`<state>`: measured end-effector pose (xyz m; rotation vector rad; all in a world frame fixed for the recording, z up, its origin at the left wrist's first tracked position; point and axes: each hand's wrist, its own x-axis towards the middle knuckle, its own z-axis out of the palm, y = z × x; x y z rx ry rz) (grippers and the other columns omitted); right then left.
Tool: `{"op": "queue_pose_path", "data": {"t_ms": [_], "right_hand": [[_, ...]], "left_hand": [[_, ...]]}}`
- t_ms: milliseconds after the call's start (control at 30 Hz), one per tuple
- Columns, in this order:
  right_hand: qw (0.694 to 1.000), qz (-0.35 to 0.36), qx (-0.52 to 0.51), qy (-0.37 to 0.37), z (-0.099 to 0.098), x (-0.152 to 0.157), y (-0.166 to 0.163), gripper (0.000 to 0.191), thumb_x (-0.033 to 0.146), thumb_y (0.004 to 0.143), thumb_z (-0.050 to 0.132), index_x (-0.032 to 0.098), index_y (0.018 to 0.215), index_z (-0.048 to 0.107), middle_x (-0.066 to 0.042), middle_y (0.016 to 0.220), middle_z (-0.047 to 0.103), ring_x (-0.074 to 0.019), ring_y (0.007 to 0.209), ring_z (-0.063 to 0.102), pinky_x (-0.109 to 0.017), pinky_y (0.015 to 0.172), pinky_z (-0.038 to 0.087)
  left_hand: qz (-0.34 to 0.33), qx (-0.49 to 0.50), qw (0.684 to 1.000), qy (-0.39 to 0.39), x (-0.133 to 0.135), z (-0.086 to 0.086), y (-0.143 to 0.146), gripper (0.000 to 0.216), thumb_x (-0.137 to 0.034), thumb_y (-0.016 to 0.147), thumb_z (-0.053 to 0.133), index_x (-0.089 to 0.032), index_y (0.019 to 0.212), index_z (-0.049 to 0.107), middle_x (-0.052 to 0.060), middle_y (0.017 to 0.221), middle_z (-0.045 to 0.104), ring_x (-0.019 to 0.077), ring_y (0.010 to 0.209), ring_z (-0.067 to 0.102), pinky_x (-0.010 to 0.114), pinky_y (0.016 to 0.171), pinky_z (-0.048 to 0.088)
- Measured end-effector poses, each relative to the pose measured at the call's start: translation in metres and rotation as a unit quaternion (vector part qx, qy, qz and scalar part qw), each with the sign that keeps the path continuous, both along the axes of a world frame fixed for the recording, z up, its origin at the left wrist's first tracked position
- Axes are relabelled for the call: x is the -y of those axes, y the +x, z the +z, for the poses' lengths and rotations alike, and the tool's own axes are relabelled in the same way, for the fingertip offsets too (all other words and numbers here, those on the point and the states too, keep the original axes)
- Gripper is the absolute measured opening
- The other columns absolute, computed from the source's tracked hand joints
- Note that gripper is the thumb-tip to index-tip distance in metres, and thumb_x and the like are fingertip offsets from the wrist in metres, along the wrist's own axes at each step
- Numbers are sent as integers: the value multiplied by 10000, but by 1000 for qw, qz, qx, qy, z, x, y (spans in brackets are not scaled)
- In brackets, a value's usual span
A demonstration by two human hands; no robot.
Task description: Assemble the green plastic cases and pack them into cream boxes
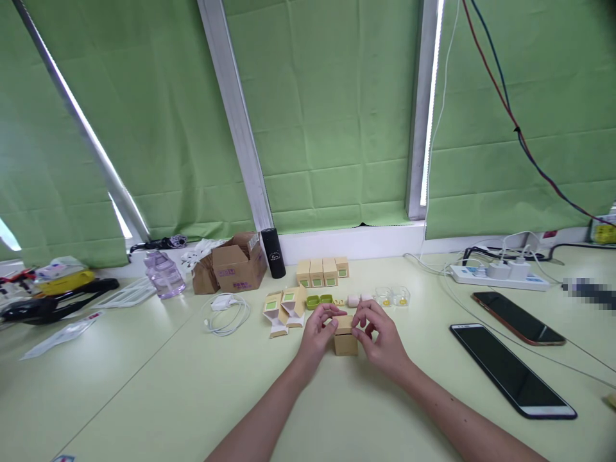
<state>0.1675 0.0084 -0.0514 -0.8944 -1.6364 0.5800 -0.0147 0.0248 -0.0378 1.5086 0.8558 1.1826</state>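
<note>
A small tan cardboard box [345, 343] stands on the pale green table [168, 398] in front of me. My left hand [318, 332] and my right hand [380, 333] both hold it at its top, fingers curled around the flap. Behind them lie two open boxes with green labels [283, 310], green lids [319, 299], a pink piece [354, 299] and clear cases with yellow dots [393, 296]. A row of several closed tan boxes [322, 271] stands further back.
A white cable [226, 314], a brown carton [235, 266], a black cylinder [273, 253] and a clear bottle [163, 273] sit to the left. Two phones [513, 369] and a power strip [500, 274] lie to the right. Green blinds hang behind.
</note>
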Motion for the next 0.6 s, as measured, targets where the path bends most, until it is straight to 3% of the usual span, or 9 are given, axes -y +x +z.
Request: {"op": "queue_pose_path", "data": {"t_ms": [600], "right_hand": [[1000,12,16,9,-4,-1,1,80,156,877,580,235,867,589,-65,1022,564,-193,813,552,-293,593,470]], "left_hand": [[4,-23,999,21,-2,-2,-1,288,-368,863,655,-232,1107,584,113,1216,711,321,1223,608,430,1007,421]]}}
